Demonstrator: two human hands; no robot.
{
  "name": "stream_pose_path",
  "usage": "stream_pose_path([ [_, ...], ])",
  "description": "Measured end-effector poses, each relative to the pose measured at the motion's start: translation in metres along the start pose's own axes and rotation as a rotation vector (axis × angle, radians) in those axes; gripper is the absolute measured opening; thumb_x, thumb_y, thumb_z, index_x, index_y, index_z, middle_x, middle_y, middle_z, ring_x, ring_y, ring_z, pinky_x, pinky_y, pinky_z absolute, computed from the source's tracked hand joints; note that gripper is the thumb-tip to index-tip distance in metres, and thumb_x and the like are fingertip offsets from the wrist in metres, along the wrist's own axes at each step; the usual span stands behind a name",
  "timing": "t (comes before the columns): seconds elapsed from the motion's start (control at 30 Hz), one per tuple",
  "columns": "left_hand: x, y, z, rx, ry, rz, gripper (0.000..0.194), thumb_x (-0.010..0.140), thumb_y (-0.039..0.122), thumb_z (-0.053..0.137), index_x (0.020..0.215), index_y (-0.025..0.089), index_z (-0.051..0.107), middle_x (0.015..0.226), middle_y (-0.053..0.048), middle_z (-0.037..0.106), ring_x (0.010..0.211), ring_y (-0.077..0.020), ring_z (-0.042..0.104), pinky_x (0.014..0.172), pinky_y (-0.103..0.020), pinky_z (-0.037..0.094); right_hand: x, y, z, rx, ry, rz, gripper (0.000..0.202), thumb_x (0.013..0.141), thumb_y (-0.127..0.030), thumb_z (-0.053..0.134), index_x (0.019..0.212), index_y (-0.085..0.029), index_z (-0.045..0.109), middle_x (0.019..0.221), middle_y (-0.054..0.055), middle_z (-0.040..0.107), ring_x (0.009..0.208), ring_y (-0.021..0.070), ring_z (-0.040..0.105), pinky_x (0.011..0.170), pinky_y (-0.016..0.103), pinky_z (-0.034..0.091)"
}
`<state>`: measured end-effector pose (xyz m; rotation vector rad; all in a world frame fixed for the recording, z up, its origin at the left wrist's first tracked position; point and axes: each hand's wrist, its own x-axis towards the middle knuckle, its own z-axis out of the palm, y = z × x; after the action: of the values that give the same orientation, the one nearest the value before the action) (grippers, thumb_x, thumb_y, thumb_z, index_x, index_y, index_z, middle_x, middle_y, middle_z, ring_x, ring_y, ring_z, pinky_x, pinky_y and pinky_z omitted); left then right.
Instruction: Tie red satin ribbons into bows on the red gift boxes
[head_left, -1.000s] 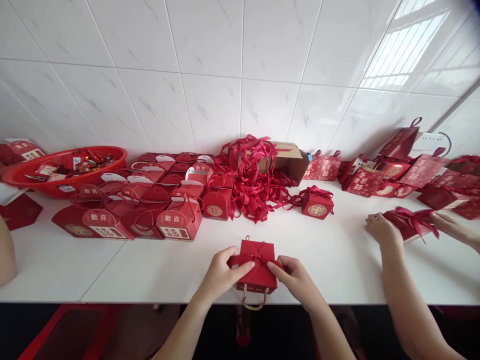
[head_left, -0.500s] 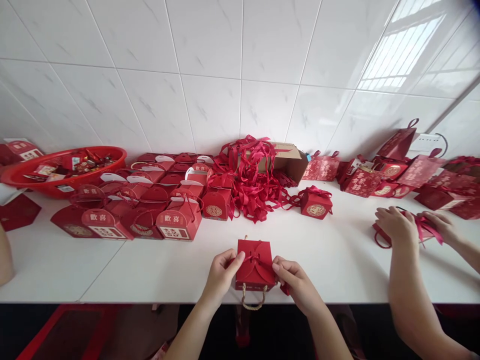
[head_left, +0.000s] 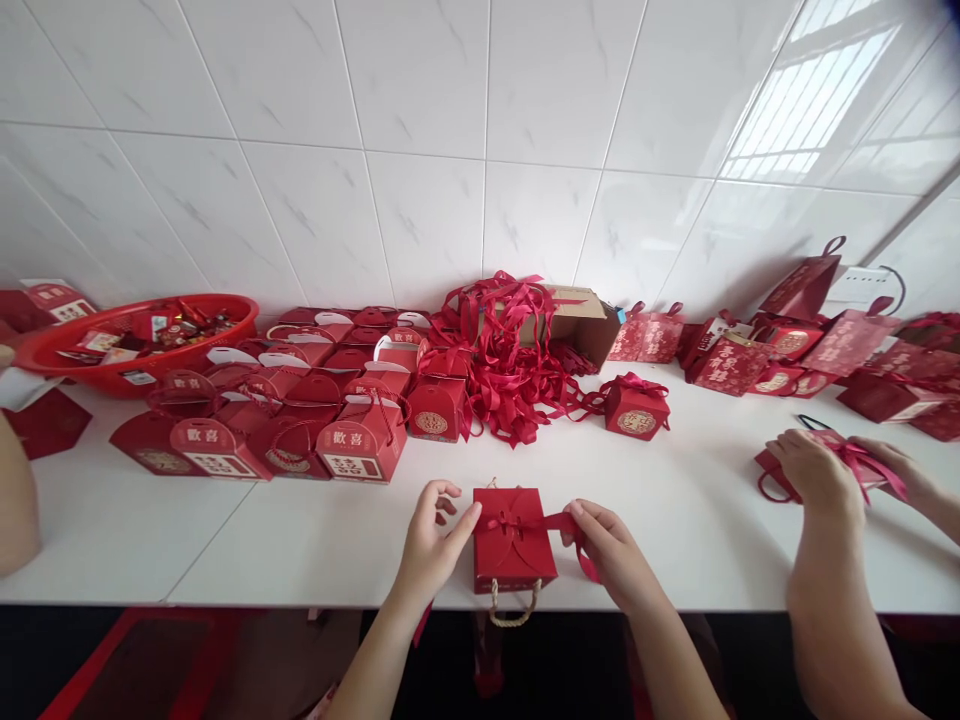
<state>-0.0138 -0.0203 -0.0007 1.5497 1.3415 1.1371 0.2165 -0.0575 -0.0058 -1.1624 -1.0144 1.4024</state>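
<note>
A small red gift box (head_left: 514, 560) with twisted rope handles sits near the table's front edge, its curved flaps folded together on top. A red ribbon (head_left: 559, 521) runs through the slots in the lid. My right hand (head_left: 606, 550) pinches the ribbon's right part between thumb and fingers, pulled out beside the box, with a loop hanging below. On the other side, my left hand (head_left: 439, 545) has its thumb at the box's left edge and its fingers loosely curled, apart from the thumb. A ribbon tail hangs below my left wrist; its course behind the hand is hidden.
Rows of red gift boxes (head_left: 360, 440) stand at left, by a red basin (head_left: 135, 375) of wrapped sweets. Behind lie tangled ribbons (head_left: 514, 400) and a cardboard box (head_left: 592, 335). One tied box (head_left: 636, 408) stands right. A co-worker's hands (head_left: 821, 475) handle another box.
My right hand has drawn the ribbon out to the right, away from the lid. My left fingers have spread from the thumb. The view has shifted slightly.
</note>
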Motion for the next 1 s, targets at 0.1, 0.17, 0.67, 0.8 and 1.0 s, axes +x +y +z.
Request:
stream_pose_path([
  [0.1,-0.004,0.019,0.0,0.161,0.05,0.233,0.018,0.08,0.031,0.06,0.087,0.022,0.046,0.093,-0.002,0.052,0.09,-0.019,0.051,0.084,-0.033,0.037,-0.003,-0.014,0.007,0.064,-0.026,-0.054,0.031,0.086,-0.043,0.058,0.068,-0.017,0.059,0.065,-0.001,0.052,0.059,0.0102,0.04,0.054,0.023,0.031],
  [0.17,-0.007,0.035,0.006,0.252,-0.085,0.352,0.02,0.077,0.029,0.064,0.085,0.022,0.046,0.094,-0.002,0.053,0.094,-0.0208,0.051,0.086,-0.035,0.037,-0.005,-0.024,0.014,0.108,-0.079,-0.082,0.024,0.084,-0.039,0.061,0.075,-0.017,0.064,0.067,0.0,0.054,0.063,0.0119,0.045,0.057,0.024,0.036],
  [0.67,0.005,0.052,0.027,0.31,0.015,0.426,0.011,0.077,0.016,0.056,0.082,0.021,0.048,0.088,-0.002,0.054,0.088,-0.0207,0.055,0.083,-0.037,0.037,0.0,-0.02,0.024,-0.532,-0.073,-0.321,0.035,0.084,-0.037,0.06,0.117,-0.027,0.063,0.078,0.001,0.062,0.081,0.019,0.056,0.088,0.037,0.041],
  [0.8,0.004,0.054,0.021,0.184,-0.105,0.343,0.008,0.079,0.021,0.057,0.079,0.022,0.048,0.086,-0.003,0.055,0.084,-0.0197,0.055,0.081,-0.034,0.041,0.01,-0.015,0.042,-0.509,-0.054,-0.391,0.019,0.086,-0.034,0.056,0.087,-0.024,0.072,0.071,0.002,0.06,0.07,0.0175,0.054,0.073,0.032,0.044],
  [1.0,-0.001,0.019,-0.003,0.013,-0.059,0.104,0.013,0.077,0.026,0.059,0.086,0.022,0.051,0.091,-0.003,0.055,0.093,-0.0205,0.054,0.087,-0.034,0.04,0.012,-0.009,0.046,-0.364,0.022,-0.46,0.015,0.087,-0.031,0.055,0.082,-0.022,0.066,0.098,0.008,0.064,0.094,0.0212,0.059,0.082,0.033,0.046],
])
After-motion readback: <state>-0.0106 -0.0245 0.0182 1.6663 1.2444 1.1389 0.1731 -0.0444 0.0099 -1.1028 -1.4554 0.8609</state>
